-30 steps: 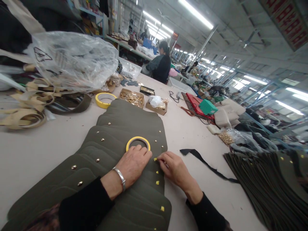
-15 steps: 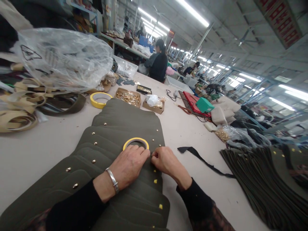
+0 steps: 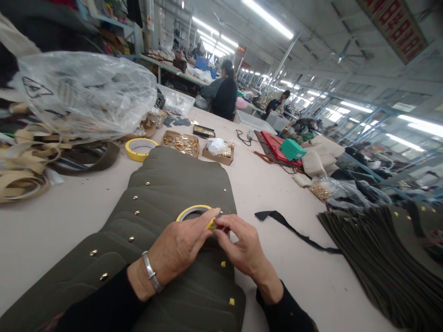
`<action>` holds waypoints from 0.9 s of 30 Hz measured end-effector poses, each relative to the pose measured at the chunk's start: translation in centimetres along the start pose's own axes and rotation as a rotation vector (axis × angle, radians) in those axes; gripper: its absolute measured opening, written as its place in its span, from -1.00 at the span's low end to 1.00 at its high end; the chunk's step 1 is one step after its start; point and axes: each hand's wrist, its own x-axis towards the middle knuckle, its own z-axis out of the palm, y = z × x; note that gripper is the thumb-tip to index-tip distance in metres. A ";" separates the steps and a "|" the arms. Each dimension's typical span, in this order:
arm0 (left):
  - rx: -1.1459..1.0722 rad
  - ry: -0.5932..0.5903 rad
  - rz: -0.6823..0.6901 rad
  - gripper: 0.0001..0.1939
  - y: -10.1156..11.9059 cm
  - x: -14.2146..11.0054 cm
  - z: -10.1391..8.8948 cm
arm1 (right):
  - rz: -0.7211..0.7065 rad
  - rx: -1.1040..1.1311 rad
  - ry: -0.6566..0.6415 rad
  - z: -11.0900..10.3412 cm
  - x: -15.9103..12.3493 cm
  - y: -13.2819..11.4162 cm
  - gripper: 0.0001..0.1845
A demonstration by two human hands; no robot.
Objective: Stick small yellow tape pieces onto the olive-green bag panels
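My left hand (image 3: 182,242) is closed on a narrow roll of yellow tape (image 3: 194,208), held above the dark olive panels. My right hand (image 3: 242,242) pinches at the roll's right edge, thumb and forefinger together, seemingly on the tape's end; the fingertips partly hide it. Beneath both hands lie overlapping olive fabric panels (image 3: 180,170) with gold studs (image 3: 131,239) along the left side. Small yellow tape pieces (image 3: 231,301) stick to the panels' right edge, below my right hand.
A second yellow tape roll (image 3: 141,150) lies beyond the panels, beside a box of gold hardware (image 3: 180,144). A black strip (image 3: 297,233) and stacked olive panels (image 3: 380,263) are at the right. A plastic bag (image 3: 86,97) sits at the left. A person (image 3: 224,94) sits farther back.
My hands have lifted slightly from the panel's edge and turned, bringing the fingertips together at the tape roll. The roll is now tilted up in my left hand. The view has shifted a little.
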 end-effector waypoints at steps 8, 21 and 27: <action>0.039 -0.074 -0.062 -0.71 0.2 -0.1 0.2 | -0.129 -0.229 0.035 1.1 0.0 0.6 -0.80; 0.108 0.038 -0.040 -0.75 1.5 1.0 0.6 | 0.603 0.348 0.237 2.1 0.5 1.2 -0.89; 0.350 -0.234 -0.124 -0.83 1.4 1.2 1.1 | 0.775 0.346 0.079 0.7 1.7 6.1 -0.73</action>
